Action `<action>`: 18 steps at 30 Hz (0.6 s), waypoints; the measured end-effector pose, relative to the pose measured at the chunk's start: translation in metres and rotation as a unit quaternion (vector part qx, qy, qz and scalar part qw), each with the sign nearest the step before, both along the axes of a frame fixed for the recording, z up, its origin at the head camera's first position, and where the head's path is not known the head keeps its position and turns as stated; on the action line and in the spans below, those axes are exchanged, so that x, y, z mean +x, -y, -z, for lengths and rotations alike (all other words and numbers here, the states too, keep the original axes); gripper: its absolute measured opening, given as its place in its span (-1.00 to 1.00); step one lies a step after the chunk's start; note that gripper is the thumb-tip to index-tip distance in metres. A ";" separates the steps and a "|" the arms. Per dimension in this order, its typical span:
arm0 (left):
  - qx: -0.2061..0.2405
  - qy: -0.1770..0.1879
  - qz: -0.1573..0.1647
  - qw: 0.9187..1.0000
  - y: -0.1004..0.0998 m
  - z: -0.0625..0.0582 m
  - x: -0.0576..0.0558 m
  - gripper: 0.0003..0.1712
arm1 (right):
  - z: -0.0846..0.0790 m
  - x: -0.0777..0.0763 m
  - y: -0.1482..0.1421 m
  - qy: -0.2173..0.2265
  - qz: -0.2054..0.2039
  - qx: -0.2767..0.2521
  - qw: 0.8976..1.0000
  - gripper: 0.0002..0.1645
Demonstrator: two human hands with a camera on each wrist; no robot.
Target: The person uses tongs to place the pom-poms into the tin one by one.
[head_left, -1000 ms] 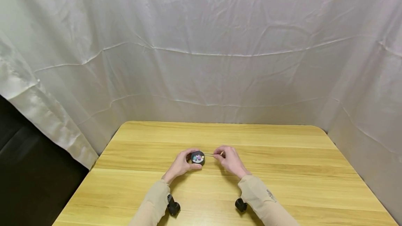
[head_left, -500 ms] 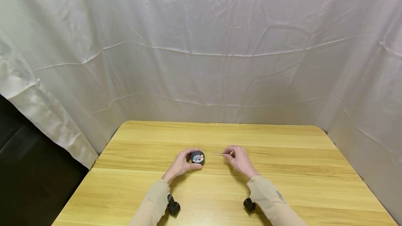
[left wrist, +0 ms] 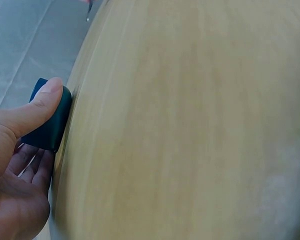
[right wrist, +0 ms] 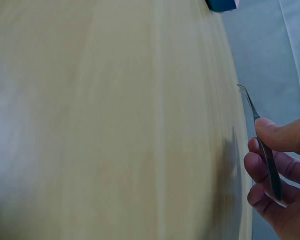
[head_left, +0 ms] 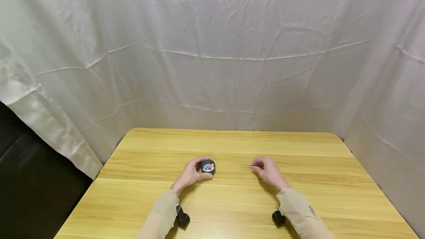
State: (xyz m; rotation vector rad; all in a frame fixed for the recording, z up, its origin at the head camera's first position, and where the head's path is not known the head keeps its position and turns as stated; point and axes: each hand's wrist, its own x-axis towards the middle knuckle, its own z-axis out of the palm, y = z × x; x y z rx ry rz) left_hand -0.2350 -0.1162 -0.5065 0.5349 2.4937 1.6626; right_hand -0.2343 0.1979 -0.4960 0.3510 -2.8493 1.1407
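My left hand grips a small round dark container on the table, thumb on the near side and fingers on the far side. Several coloured pieces, purple, teal and yellow among them, lie on its pale inside. In the left wrist view the thumb presses against the dark wall of the container. To the right, my right hand pinches metal tweezers with bent tips. The tips point left toward the container, well apart from it. Nothing can be made out between them.
The wooden table reaches out to both sides and behind the hands. A pale curtain hangs along its back and sides. Something black stands beyond the left edge. Black wrist cameras hang under both sleeves.
My right hand has drawn away to the right with the tweezers, whose tips were at the container's edge a second ago. My left hand still holds the container in place.
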 end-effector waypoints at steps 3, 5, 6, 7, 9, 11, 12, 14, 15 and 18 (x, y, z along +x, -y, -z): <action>0.003 -0.002 0.002 1.000 0.000 -0.001 -0.001 -0.30 | 0.001 -0.001 -0.003 0.007 0.002 0.016 1.000 -0.91; 0.003 -0.004 0.002 1.000 0.000 0.001 -0.002 -0.30 | 0.002 -0.002 -0.005 0.006 0.000 0.030 1.000 -0.91; 0.003 -0.005 0.002 1.000 0.000 0.002 -0.003 -0.30 | 0.003 -0.002 -0.005 0.006 0.002 0.037 0.999 -0.91; 0.002 -0.006 0.001 1.000 0.001 0.003 -0.004 -0.29 | 0.003 -0.002 -0.006 0.006 0.003 0.042 0.999 -0.92; 0.001 -0.005 0.000 1.000 0.002 0.005 -0.006 -0.29 | 0.003 -0.003 -0.006 0.003 0.003 0.053 0.999 -0.92; -0.002 -0.005 0.000 1.000 0.003 0.007 -0.008 -0.26 | 0.003 -0.003 -0.007 0.001 0.003 0.061 0.998 -0.92; -0.005 -0.005 0.000 1.000 0.003 0.007 -0.009 -0.23 | 0.003 -0.003 -0.008 0.000 0.002 0.064 0.998 -0.92; -0.010 -0.007 0.004 1.000 0.004 0.008 -0.010 -0.17 | 0.004 -0.003 -0.010 -0.004 0.001 0.069 0.998 -0.91; -0.014 -0.009 0.007 1.000 0.005 0.008 -0.010 -0.13 | 0.003 -0.003 -0.011 -0.007 -0.003 0.071 0.997 -0.93; -0.025 -0.015 0.021 0.999 0.010 0.005 -0.009 -0.05 | 0.002 -0.003 -0.017 -0.010 -0.003 0.076 0.997 -0.92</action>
